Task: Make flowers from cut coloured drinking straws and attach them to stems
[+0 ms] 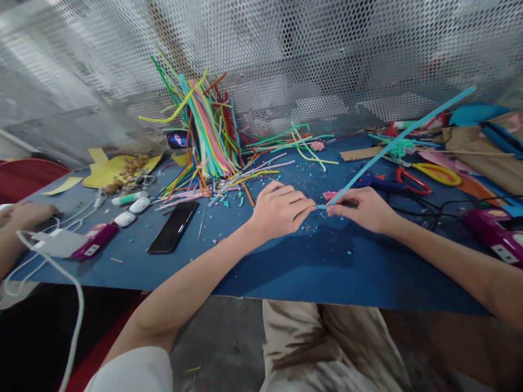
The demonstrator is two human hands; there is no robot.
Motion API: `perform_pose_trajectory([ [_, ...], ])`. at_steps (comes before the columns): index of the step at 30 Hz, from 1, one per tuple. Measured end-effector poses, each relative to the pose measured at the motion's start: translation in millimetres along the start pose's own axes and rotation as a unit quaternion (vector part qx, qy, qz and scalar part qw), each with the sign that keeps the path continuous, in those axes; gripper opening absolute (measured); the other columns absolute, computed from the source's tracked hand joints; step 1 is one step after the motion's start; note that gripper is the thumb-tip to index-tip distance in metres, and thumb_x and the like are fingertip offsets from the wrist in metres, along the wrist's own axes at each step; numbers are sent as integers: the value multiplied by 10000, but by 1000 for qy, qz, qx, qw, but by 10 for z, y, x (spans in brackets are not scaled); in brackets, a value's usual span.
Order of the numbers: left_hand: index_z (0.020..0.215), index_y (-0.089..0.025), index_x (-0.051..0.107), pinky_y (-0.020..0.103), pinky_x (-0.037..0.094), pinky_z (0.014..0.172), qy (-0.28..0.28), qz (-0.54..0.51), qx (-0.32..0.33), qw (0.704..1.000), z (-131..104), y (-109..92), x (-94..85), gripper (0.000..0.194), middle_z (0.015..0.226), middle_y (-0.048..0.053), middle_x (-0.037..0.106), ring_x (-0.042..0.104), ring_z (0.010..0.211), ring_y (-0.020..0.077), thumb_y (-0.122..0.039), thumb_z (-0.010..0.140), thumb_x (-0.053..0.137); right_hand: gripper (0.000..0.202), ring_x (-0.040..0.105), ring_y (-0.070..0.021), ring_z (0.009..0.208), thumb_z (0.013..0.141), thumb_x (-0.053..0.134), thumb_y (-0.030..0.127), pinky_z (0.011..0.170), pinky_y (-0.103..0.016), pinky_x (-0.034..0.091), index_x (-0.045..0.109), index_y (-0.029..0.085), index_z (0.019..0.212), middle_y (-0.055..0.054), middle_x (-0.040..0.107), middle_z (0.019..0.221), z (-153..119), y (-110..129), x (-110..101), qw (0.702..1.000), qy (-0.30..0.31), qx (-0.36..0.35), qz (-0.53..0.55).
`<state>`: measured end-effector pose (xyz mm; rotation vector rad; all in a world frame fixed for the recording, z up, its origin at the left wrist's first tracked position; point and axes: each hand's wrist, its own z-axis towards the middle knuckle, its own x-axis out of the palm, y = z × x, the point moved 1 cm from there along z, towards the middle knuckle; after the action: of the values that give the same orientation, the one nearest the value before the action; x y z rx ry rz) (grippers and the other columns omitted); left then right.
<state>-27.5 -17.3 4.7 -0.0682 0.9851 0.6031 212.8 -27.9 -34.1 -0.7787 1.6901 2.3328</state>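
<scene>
A light blue pipe cleaner (379, 154) runs between my two hands, its long free part slanting up to the right. My left hand (281, 209) pinches the short end of it between thumb and fingers. Close beside, my right hand (365, 209) has thumb and fingertips closed on the pipe cleaner where it bends. Between the hands the short stretch looks coiled or twisted, too small to tell. A pink fuzzy piece (330, 195) lies just behind my right fingertips, partly hidden.
A big bundle of coloured pipe cleaners (204, 130) stands against the perforated metal panel (327, 65). A black phone (173, 227) lies left of my arm. Scissors (412, 182), a glue gun (379, 183) and a purple power strip (496, 231) are at right. Another person's hand (30, 215) rests far left.
</scene>
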Motion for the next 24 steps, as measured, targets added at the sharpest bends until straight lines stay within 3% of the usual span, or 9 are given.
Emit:
perform_pose_trajectory([
  [5, 952, -260, 727, 345, 365, 774, 5, -15, -27, 1000, -6, -51, -13, 208, 884, -11, 741, 629, 805, 141, -338, 984, 537, 284, 692, -261, 928, 805, 743, 484, 901, -410, 521, 787, 228, 920, -56, 763, 917, -3, -17, 0, 999, -25, -45, 1],
  [13, 913, -232, 724, 339, 374, 767, 30, -67, -63, 995, 19, -95, -34, 242, 869, 8, 739, 632, 792, 137, -343, 978, 519, 234, 684, -286, 1008, 834, 721, 455, 924, -414, 499, 791, 250, 922, -58, 761, 926, 0, 19, -28, 995, -19, -81, -60],
  [24, 890, -220, 708, 310, 383, 727, 29, -94, -88, 991, 8, -89, 0, 193, 831, -7, 736, 652, 768, 134, -311, 948, 547, 210, 690, -233, 839, 885, 667, 427, 785, -350, 508, 781, 253, 910, -47, 759, 907, -1, 44, -60, 986, 4, -120, -112],
])
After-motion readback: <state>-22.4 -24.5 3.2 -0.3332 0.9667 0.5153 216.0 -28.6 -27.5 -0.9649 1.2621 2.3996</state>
